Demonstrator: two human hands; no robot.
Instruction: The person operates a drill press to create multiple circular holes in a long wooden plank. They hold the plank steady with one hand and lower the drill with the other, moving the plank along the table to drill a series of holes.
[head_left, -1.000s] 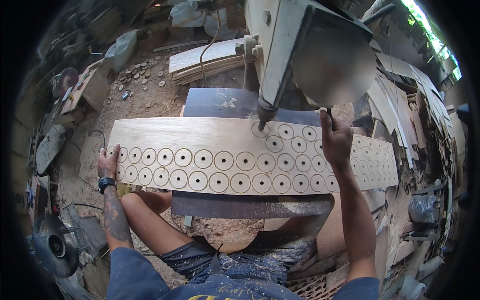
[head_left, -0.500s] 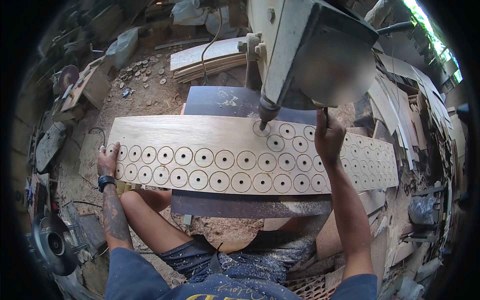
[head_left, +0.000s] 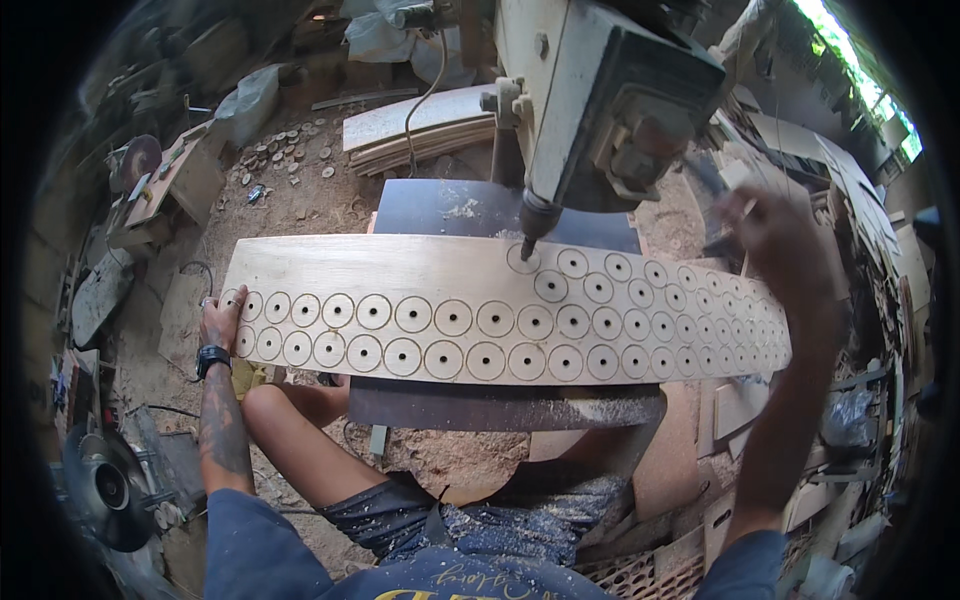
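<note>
A long plywood board (head_left: 350, 262) lies crosswise on the drill press's dark table (head_left: 480, 402). Rows of ring-shaped cuts, each with a small centre hole, cover much of it; the upper left part is bare wood. My left hand (head_left: 221, 318) grips the board's left end, fingers over its edge. The drill press head (head_left: 590, 100) hangs above, and its chuck (head_left: 538, 215) stands over a ring near the far edge, the bit's tip at or close to the wood. Up to the right of the press, my right hand (head_left: 768, 228) is smeared by motion, its fingers unreadable.
Behind the table lies a stack of curved plywood boards (head_left: 420, 122). Cut wooden discs (head_left: 290, 150) are scattered on the dusty floor at far left. A round fan-like machine (head_left: 108, 488) stands at near left. Leaning sheets and offcuts (head_left: 850, 180) crowd the right side.
My right hand has left its place at the lever under the press head and swung up and to the right. The board's left end has shifted slightly right, my left hand still on it.
</note>
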